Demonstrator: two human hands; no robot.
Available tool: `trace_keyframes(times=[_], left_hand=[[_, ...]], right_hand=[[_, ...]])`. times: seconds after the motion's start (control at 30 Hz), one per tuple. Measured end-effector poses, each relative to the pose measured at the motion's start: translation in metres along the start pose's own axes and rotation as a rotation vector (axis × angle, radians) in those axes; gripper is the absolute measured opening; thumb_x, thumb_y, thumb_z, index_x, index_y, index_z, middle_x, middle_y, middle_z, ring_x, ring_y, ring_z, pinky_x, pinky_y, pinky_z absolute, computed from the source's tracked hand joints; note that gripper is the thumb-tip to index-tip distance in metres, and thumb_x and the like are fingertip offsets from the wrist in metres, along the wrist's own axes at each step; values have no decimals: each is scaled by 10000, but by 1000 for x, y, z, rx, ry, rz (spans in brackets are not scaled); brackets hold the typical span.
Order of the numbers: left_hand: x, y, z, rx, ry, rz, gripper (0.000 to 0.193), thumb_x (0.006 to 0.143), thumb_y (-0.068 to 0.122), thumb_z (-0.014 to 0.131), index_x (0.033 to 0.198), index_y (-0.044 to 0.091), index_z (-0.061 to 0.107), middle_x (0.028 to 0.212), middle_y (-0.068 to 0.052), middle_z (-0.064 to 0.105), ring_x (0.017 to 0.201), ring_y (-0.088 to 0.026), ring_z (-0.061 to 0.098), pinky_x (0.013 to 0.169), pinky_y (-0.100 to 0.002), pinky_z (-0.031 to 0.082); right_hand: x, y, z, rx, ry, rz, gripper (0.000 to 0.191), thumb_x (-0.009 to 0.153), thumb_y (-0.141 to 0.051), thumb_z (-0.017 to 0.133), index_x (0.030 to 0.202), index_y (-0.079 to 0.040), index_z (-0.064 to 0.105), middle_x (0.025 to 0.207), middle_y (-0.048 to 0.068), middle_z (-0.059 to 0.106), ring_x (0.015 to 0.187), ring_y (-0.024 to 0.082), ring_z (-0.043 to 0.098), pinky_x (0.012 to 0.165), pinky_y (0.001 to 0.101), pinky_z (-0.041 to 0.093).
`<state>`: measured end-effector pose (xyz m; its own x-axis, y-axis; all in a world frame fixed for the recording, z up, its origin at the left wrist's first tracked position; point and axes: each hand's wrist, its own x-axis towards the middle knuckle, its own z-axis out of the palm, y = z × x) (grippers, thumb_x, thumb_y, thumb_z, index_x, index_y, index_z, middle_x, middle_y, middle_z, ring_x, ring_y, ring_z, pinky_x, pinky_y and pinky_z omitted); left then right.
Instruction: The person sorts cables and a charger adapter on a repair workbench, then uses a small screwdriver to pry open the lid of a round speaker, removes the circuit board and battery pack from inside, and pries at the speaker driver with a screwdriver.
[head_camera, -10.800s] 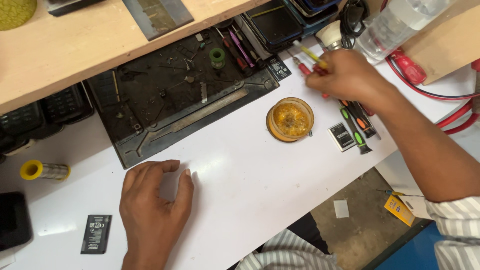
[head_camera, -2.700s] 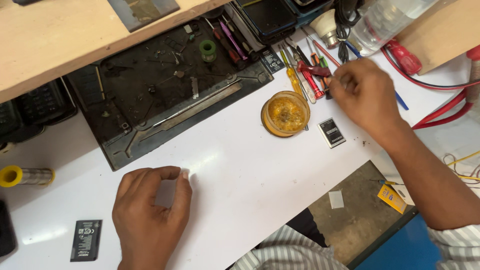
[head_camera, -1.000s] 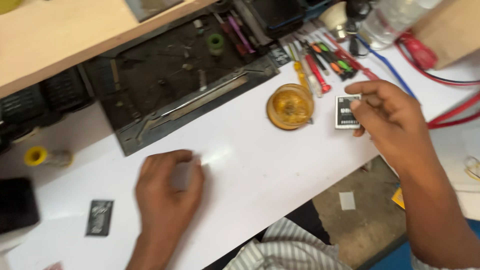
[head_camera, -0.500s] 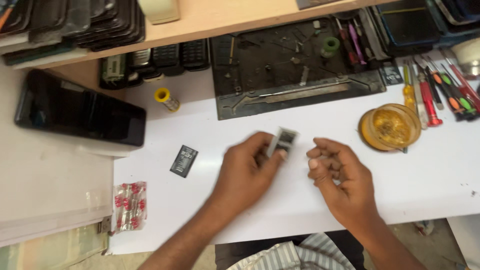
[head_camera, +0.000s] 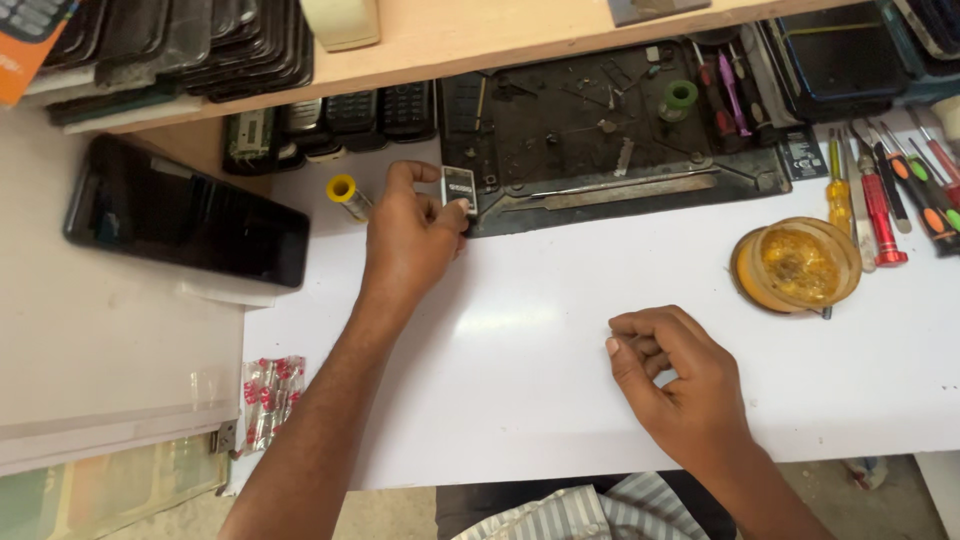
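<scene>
Head view: your left hand pinches a small grey battery at upper centre, w/ its far edge over the dark work mat. Right hand rests curled, loosely closed, empty, lower right on the white table. Step looks like examining the battery; next calls for a steady grip.

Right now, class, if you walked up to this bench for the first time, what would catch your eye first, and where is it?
The left hand stands out, pinching a small grey rectangular part at the front left corner of the dark work mat. To the right sits a round amber tin beside a row of screwdrivers. The right hand rests loosely curled on the white table, and a black phone lies far left.
</scene>
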<state>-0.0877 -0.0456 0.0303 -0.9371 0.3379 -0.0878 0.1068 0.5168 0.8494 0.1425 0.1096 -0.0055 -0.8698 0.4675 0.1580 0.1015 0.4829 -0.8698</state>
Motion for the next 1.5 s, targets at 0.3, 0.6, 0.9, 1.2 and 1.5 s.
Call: trace_keyframes(times=[0.3,0.6,0.9,1.2,1.5], left_hand=[[-22,10,7,374,125,229,424,894,243,808,1178,7,599,627,-96,666,541,-231,650,542,-386,488],[-65,47,50,258,-173,364,432,844,225,767,1198,36,606,604,-52,688,482,-168,658,471,-320,522],[-78,54,83,99,-434,250,462,811,202,773,1216,46,616,813,-30,750,474,-136,626,433,-303,495],[-81,29,105,-102,-271,238,303,843,50,726,1131,-10,651,838,-35,723,552,-44,502,469,-217,422],[-85,28,107,-99,-243,200,299,849,60,723,1125,-28,646,805,-48,711,527,-44,513,466,-217,413]], right_hand=[[-8,7,-34,-109,243,-137,253,858,-24,761,1096,7,681,1007,94,686,709,109,638,640,248,533],[29,33,-104,-699,298,-82,938,726,-279,917,1461,51,438,1317,259,553,1209,434,509,1018,533,434],[31,20,-74,-592,108,-153,846,681,-298,889,1363,-6,484,1284,228,580,1170,414,554,943,535,434],[6,22,-90,-471,144,1,882,652,-276,910,1370,-8,476,1232,187,617,1144,378,594,1007,516,428],[-22,111,-248,-700,684,49,778,851,-172,954,1404,28,446,1335,208,636,1254,292,661,1109,394,531]])
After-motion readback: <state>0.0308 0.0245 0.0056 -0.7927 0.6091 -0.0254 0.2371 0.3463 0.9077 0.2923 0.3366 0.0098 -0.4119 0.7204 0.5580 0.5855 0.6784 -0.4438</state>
